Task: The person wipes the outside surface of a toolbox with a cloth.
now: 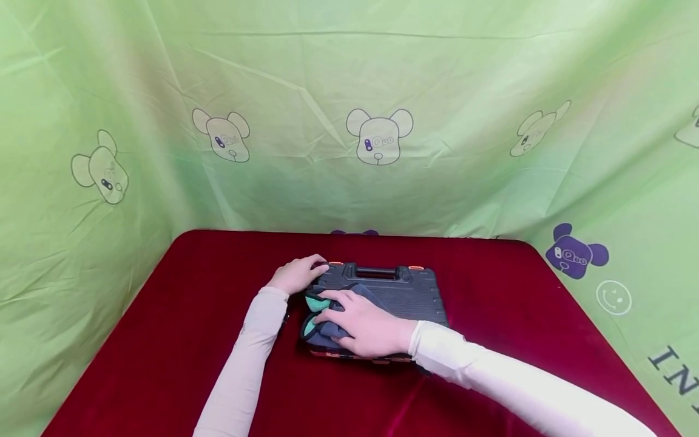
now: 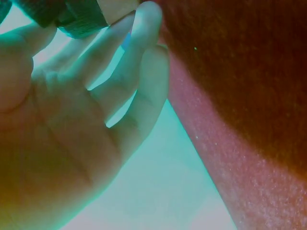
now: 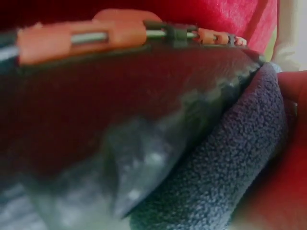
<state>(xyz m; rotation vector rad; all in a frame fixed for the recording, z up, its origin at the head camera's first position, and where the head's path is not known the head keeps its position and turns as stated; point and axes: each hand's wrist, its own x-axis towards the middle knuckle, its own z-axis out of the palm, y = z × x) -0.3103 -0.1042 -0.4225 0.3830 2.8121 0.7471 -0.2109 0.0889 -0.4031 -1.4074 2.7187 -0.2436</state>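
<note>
A black hard plastic tool case (image 1: pixel 420 297) with a carry handle and orange latches lies flat on the table. My left hand (image 1: pixel 297 274) holds its far left corner, with the thumb on top; in the left wrist view the fingers (image 2: pixel 146 24) bend up to a dark edge. My right hand (image 1: pixel 371 325) grips a folded cloth (image 1: pixel 330 331), dark grey with a green other side and black edging, against the case's near left part. The cloth's fuzzy grey face (image 3: pixel 206 167) shows beside the case wall in the right wrist view.
A dark red velvety cover (image 1: pixel 180 352) spreads over the table under the case. Green curtains (image 1: pixel 306 73) with printed bear heads hang behind and on both sides. Orange hinge or latch parts (image 3: pixel 120 33) run along one case edge.
</note>
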